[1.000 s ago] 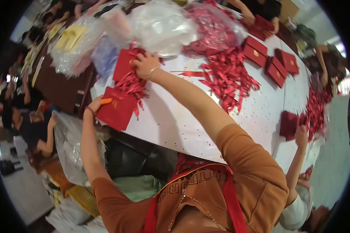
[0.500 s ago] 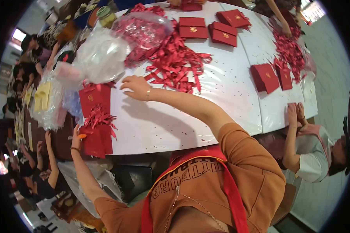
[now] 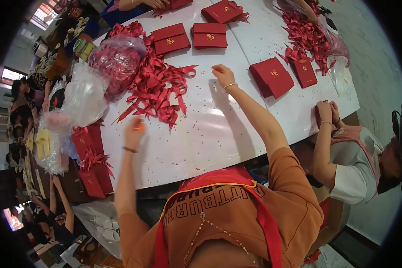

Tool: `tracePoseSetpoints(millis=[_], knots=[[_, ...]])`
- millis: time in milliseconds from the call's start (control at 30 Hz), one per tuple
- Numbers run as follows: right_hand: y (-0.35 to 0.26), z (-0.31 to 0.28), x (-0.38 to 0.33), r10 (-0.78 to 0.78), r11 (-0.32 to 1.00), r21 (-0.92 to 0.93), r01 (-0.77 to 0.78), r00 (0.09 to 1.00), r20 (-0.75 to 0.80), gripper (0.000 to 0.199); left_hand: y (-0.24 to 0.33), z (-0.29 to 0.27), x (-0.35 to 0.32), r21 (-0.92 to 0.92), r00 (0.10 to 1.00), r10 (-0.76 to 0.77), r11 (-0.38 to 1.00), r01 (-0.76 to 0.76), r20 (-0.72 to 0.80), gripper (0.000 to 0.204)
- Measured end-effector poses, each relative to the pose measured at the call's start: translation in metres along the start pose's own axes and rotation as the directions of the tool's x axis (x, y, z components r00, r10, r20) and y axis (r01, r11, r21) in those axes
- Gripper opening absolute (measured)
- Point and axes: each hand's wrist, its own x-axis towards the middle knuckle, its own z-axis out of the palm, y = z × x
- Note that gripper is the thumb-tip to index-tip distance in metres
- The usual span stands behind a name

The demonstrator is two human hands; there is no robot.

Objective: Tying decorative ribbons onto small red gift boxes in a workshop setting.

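Over the white table (image 3: pixel 201 147), my right hand (image 3: pixel 224 76) is raised with fingers apart and nothing in them. It is nearest to a stack of red pouches with a gold emblem (image 3: pixel 272 77), to its right. My left hand (image 3: pixel 134 130) is smeared by motion at the front edge of a loose heap of red ribbons (image 3: pixel 158 91). Something small and orange (image 3: pixel 139 125) shows at its fingers; whether it holds anything else cannot be made out. Left of that hand, red pouches (image 3: pixel 94 184) with ribbon bundles lie at the table's left edge.
A clear bag of red ribbons (image 3: pixel 117 60) and a whitish plastic bag (image 3: pixel 85 91) lie at the back left. More red pouches (image 3: pixel 170 39) stand at the back. On the right, a co-worker's hands (image 3: pixel 327 111) rest by the table edge. Tiny dark specks dot the tabletop.
My left hand has left the pouches at the left edge and moved right, to the ribbon heap. My right hand has swung right, away from the plastic bags. The view has shifted right.
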Motion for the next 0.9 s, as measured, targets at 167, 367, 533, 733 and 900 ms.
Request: tracePoseSetpoints(millis=[167, 367, 533, 733, 900], knots=[[0.025, -0.031, 0.079, 0.145, 0.989, 0.056, -0.136, 0.966, -0.215, 0.046, 0.062, 0.164, -0.008, 0.398, 0.915, 0.345, 0.824, -0.402, 0.210, 0.037], [0.049, -0.037, 0.168, 0.349, 0.937, 0.035, -0.347, 0.931, -0.109, 0.100, 0.062, 0.198, -0.021, 0.538, 0.941, 0.263, 0.773, -0.338, 0.214, 0.040], [0.039, -0.017, 0.207, 0.524, 0.800, -0.379, -0.465, 0.849, 0.067, 0.099, 0.067, 0.196, -0.019, 0.550, 0.954, 0.223, 0.781, -0.296, 0.199, 0.037], [0.078, -0.008, 0.245, 0.655, 0.738, -0.340, -0.583, 0.740, 0.154, 0.086, 0.069, 0.197, -0.016, 0.541, 0.955, 0.241, 0.787, -0.295, 0.171, 0.039], [0.097, -0.003, 0.261, 0.700, 0.710, -0.201, -0.675, 0.709, 0.086, 0.077, 0.071, 0.198, -0.012, 0.524, 0.947, 0.271, 0.789, -0.321, 0.171, 0.038]])
